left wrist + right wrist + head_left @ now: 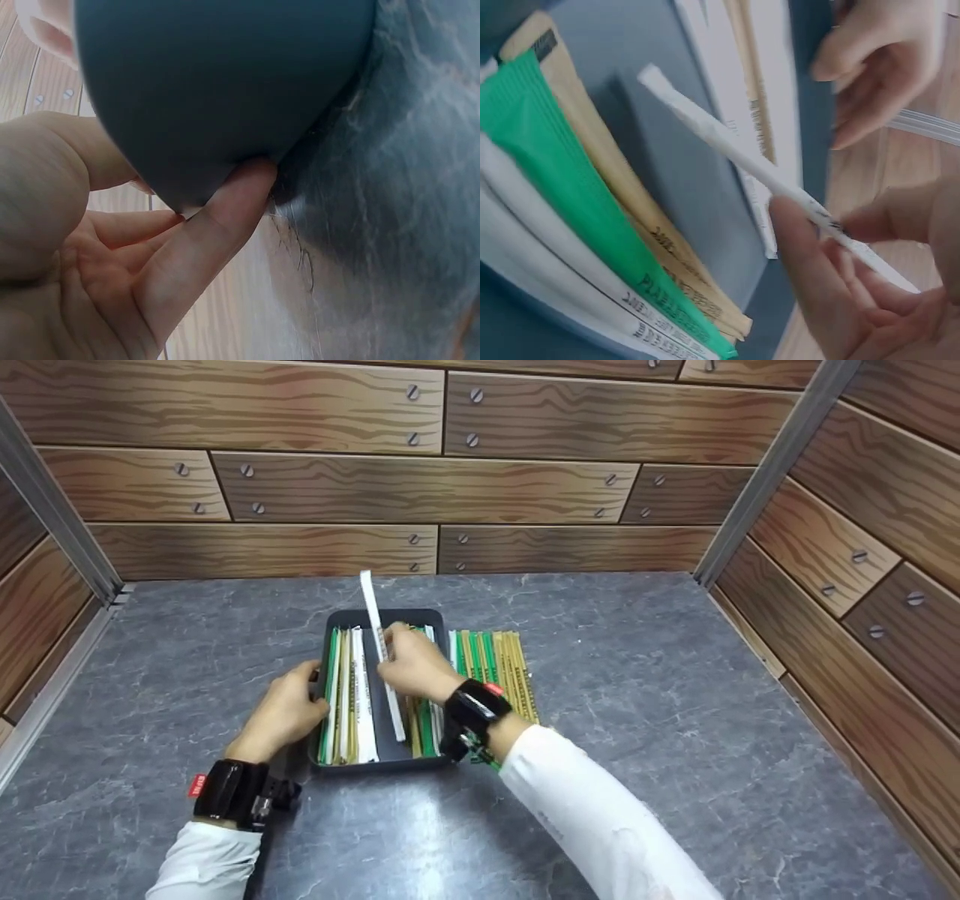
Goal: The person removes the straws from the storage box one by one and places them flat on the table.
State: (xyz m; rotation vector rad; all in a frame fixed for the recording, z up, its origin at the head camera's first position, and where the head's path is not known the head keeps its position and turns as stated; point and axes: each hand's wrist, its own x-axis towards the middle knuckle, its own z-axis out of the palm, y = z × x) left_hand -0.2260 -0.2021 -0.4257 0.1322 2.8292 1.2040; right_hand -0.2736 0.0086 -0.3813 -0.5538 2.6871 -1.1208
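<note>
A slim white paper-wrapped straw (370,600) stands tilted above the dark grey tray (420,617). My right hand (417,662) pinches it between thumb and fingers around its middle. In the right wrist view the straw (742,159) crosses over the bare strip of the tray floor. My left hand (279,709) grips the tray's left wall, its thumb at the rim; the left wrist view has a finger (244,191) against the tray's underside. White, tan and green wrapped straws (345,697) lie lengthwise along the tray's left side, and more (592,202) along its right.
Right beside the tray, a row of green and tan wrapped straws (491,656) lies on the grey marbled table (660,697), partly hidden by my right wrist. Wood-patterned walls (330,487) enclose the table at the back and both sides.
</note>
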